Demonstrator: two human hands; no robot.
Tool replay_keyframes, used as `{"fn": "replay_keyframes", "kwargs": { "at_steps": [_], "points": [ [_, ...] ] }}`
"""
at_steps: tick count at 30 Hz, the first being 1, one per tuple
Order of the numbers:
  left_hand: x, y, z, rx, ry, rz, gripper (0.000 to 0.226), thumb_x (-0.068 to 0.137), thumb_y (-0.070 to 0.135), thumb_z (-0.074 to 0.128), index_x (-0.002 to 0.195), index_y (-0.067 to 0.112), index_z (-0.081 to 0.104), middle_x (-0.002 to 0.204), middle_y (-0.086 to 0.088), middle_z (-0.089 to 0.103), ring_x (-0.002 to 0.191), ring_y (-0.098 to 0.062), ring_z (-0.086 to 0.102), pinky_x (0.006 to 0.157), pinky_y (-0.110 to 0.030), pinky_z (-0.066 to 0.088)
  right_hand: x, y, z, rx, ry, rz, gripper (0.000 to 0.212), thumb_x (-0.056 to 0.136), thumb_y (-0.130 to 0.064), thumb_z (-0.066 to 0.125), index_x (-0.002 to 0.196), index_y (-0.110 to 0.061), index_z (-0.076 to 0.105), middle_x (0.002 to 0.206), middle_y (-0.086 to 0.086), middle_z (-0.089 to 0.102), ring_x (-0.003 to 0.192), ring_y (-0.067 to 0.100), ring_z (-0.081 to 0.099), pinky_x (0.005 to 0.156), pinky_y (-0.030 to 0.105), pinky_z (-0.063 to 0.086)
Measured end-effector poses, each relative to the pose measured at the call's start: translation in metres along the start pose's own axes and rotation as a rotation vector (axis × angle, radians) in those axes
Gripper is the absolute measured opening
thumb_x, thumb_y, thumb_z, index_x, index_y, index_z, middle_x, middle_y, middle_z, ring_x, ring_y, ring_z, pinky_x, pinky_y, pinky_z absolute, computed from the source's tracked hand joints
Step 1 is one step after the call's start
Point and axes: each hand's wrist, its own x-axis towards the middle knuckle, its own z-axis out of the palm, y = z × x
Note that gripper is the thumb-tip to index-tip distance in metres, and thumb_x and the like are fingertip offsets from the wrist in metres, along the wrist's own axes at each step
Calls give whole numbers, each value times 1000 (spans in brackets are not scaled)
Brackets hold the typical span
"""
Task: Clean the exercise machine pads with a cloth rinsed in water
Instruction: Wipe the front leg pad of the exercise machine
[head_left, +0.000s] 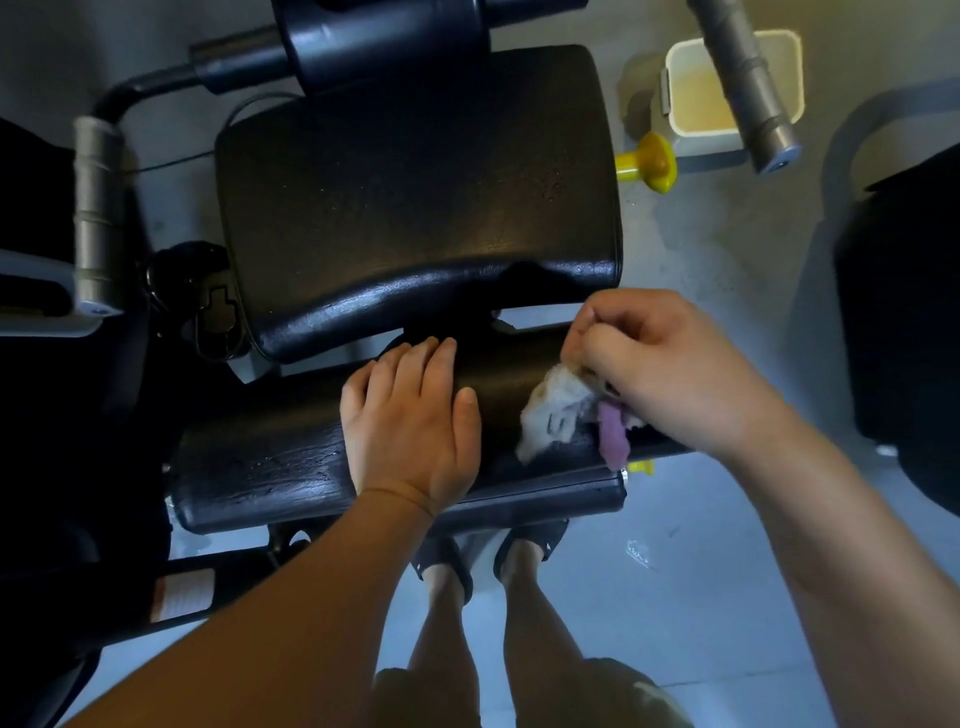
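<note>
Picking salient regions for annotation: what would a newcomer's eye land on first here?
First, the two bare hands on the near black pad: the left hand lies flat on it, while the right hand grips a white and purple cloth against its right end. Beyond them the large glossy seat pad fills the centre, and a cream bucket of yellowish water stands at the upper right.
</note>
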Motion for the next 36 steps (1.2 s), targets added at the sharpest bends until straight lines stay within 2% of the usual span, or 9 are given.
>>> {"fn": "replay_keyframes", "kwargs": {
  "at_steps": [3,6,11,13,16,20,27,33,36],
  "points": [
    [0,0,0,-8,2,-4,53,100,44,31,144,21,53,143,1,57,132,-21,48,112,-45,31,10,13,9,-433,151,-95,16,92,-33,64,107,-28,60,110,-7,56,74,13,60,67,26,47],
    [0,0,1,-9,9,-8,54,100,43,31,143,21,54,142,1,58,131,-21,49,112,-45,32,11,28,27,-631,314,-235,26,94,-35,67,114,-22,57,120,2,44,85,23,56,64,32,48],
    [0,0,2,-21,27,6,54,100,43,29,142,20,55,139,0,59,128,-21,50,109,-46,34,-12,39,39,-734,231,-260,67,82,-60,67,131,-15,60,140,2,43,122,24,45,96,33,48],
    [0,0,2,-26,38,8,53,100,42,30,141,19,55,138,0,60,128,-21,51,109,-46,34,-17,48,42,-717,232,-287,63,86,-44,73,139,-13,58,146,5,44,125,27,44,99,40,52],
    [0,-1,3,-25,54,11,54,99,41,31,141,19,56,138,0,60,128,-21,51,109,-46,34,-10,60,42,-663,357,-343,43,97,-12,65,140,-10,60,145,10,50,122,32,50,91,48,57],
    [0,-1,4,-31,61,20,54,99,41,32,141,18,56,139,-1,60,128,-21,51,109,-46,35,13,55,51,-675,541,-257,38,97,-7,59,136,-6,62,139,16,52,118,37,54,92,45,55],
    [0,-1,3,-12,48,16,55,99,42,31,141,17,56,139,-2,60,128,-22,51,108,-46,35,46,21,76,-663,231,-381,42,94,-7,60,135,-17,63,132,6,61,119,26,58,105,36,46],
    [0,-3,2,-15,20,15,56,99,43,30,144,20,54,142,0,57,132,-21,48,111,-44,32,55,26,52,-710,287,-188,34,92,-1,57,119,-15,72,115,8,61,100,29,62,88,45,56],
    [0,-4,4,-11,8,13,56,100,44,30,144,20,53,143,0,57,133,-21,47,112,-44,31,56,19,65,-699,287,-235,31,92,-3,59,116,-16,73,115,7,63,104,28,61,90,41,55]
  ]
}}
